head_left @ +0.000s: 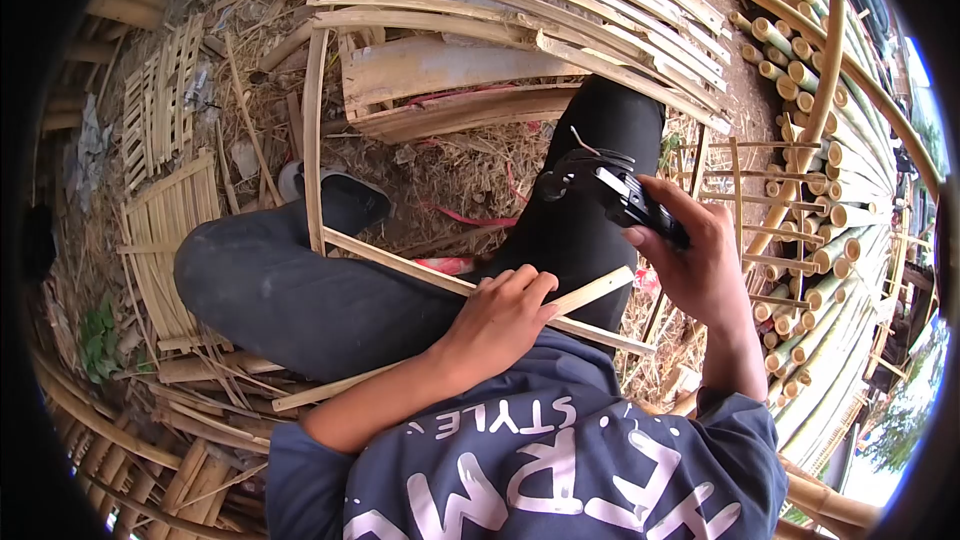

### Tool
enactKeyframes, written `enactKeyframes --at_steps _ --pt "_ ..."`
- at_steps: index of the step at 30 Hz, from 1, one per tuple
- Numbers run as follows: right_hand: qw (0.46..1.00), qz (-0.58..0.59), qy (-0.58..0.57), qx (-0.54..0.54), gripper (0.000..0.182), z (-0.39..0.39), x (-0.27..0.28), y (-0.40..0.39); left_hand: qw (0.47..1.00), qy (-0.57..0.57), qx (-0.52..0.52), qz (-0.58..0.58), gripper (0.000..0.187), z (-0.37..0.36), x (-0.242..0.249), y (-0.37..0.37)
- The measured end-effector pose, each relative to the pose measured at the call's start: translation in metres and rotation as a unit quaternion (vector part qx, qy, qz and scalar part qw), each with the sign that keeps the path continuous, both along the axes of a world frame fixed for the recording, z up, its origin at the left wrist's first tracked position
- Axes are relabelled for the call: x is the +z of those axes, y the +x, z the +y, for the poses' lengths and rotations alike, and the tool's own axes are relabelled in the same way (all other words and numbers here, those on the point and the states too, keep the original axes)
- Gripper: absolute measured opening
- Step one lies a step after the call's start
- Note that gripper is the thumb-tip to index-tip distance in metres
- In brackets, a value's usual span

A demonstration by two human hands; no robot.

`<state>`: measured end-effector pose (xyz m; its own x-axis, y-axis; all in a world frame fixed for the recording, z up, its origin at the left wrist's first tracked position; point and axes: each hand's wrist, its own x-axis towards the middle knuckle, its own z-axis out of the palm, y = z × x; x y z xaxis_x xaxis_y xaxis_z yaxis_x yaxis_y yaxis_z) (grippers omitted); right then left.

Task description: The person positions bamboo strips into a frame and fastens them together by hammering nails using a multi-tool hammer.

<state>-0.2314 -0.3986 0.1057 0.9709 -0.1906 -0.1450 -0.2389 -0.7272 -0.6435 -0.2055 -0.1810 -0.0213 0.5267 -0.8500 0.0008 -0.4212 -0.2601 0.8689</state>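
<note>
My left hand (pixel 505 315) is closed around two flat bamboo strips that cross beneath its fingers, over my lap. One bamboo strip (pixel 395 262) runs from the corner of a slatted bamboo frame (pixel 430 12) down to the right, past my thigh. The other bamboo strip (pixel 595 292) slants up to the right, its cut end free. My right hand (pixel 690 250) grips a black hand tool with a silver edge (pixel 632 198), held above my right thigh. It resembles a staple gun; a dark curled part and a thin wire-like piece stick out beside it.
The slatted frame stands across my legs, with an upright strip (pixel 314 140) at its left. Woven bamboo panels (pixel 175 240) lie at the left. Stacked bamboo poles (pixel 840 220) line the right side. Straw and scraps cover the ground (pixel 450 180).
</note>
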Motion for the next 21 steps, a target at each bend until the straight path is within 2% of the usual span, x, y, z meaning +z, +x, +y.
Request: enactKeyframes --at_steps 4,7,11,15,19,21 --pt "0.998 0.037 0.054 0.014 0.039 -0.003 -0.003 0.003 0.997 -0.019 0.045 0.055 0.021 0.01 0.013 0.02" --pt "0.994 0.078 0.08 0.009 0.041 -0.005 -0.003 0.006 0.987 -0.086 0.124 0.061 0.017 0.016 0.019 0.042" --pt "0.995 0.063 0.066 0.026 0.044 -0.004 -0.003 0.007 0.955 -0.182 0.224 0.063 0.014 0.016 0.023 0.064" --pt "0.996 0.064 0.041 0.053 0.045 0.005 -0.001 0.011 0.875 -0.297 0.256 0.283 0.011 0.008 0.034 0.07" --pt "0.994 0.084 0.038 0.058 0.045 0.017 -0.001 0.015 0.83 -0.333 0.27 0.358 0.015 -0.001 0.036 0.073" --pt "0.996 0.023 0.037 0.078 0.041 0.018 -0.015 0.011 0.814 -0.346 0.276 0.376 0.016 -0.003 0.035 0.072"
